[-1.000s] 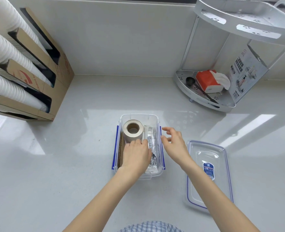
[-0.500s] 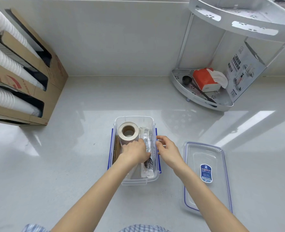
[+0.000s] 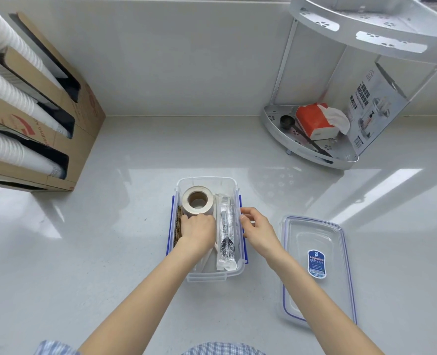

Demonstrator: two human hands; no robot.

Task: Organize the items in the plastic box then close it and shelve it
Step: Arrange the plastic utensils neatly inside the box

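Head view of a white counter (image 3: pixel 135 252). An open clear box (image 3: pixel 207 276) with blue side latches stands at centre. The left hand (image 3: pixel 198 230) reaches down into the box, palm down and fingers curled. Its fingertips touch the near side of a tape roll (image 3: pixel 198 201), which stands in the far left part of the box, just beyond the hand. Whether the fingers pinch the roll or only press against it cannot be told. Just left of this hand, a strip of brown cardboard (image 3: pixel 177 226) stands on edge along the box's left wall. Just right of the hand, wrapped cutlery (image 3: pixel 226 234) lies lengthwise along the right half of the box, running from beyond the knuckles back toward the near wall.

The right hand (image 3: pixel 257 230) rests at the box's right rim, outside the wall, fingers bent and close together at the blue latch (image 3: pixel 241 203). Whether they clasp the latch or merely touch it cannot be told. To the right of this hand, apart from the box, the clear lid (image 3: pixel 320 285) lies flat on the counter, bearing a blue label (image 3: pixel 316 263).

Well beyond the right hand stands a corner rack (image 3: pixel 314 155) holding a red tissue pack (image 3: pixel 314 120) and a black scoop (image 3: pixel 287 123). Far left of the left hand, a cardboard holder (image 3: pixel 79 129) carries stacks of white cups (image 3: pixel 4 96).
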